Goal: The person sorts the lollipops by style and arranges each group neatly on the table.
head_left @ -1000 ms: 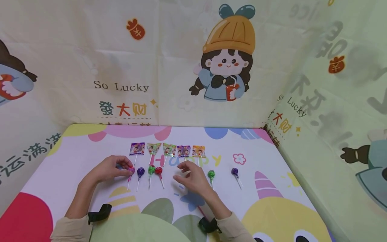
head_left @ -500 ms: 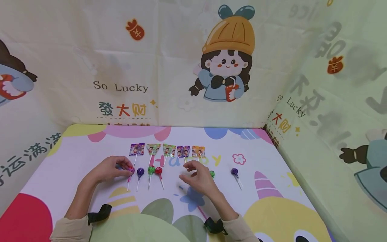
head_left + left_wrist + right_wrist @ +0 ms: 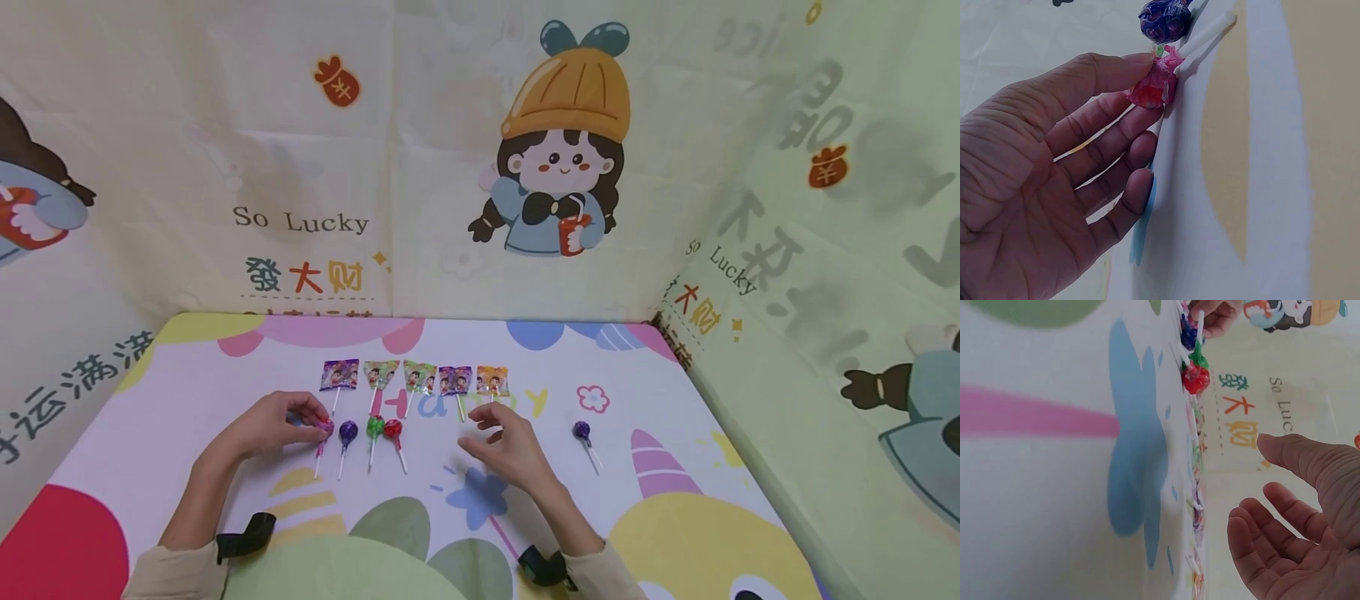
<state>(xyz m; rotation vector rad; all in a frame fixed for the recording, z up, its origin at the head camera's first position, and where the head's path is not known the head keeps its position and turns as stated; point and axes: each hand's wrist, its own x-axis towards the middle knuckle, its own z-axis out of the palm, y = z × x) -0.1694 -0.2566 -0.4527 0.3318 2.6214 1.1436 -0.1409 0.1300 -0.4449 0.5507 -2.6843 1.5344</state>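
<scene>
My left hand [image 3: 270,427] pinches the pink-wrapped lollipop [image 3: 1155,87] by its head, thumb on one side and fingers on the other; its white stick points toward me. Right of it lie a purple lollipop [image 3: 348,432], a green lollipop [image 3: 375,427] and a red lollipop [image 3: 393,429], the last two heads almost side by side. My right hand [image 3: 513,446] hovers over the table with fingers loosely bent and apart, holding nothing, as the right wrist view shows. Another green lollipop, seen earlier, is hidden behind this hand. Farther right lies a second purple lollipop [image 3: 582,430].
Behind the round lollipops runs a row of flat-bagged ones: a purple bag [image 3: 340,375], a green bag [image 3: 381,372], another green bag, a second purple bag [image 3: 455,380] and an orange bag [image 3: 492,380]. A printed cloth [image 3: 442,167] hangs behind the patterned table [image 3: 480,333].
My right hand has drifted to the right, from beside the right-hand green lollipop to in front of it, covering it. My left hand has kept its pinch on the pink lollipop.
</scene>
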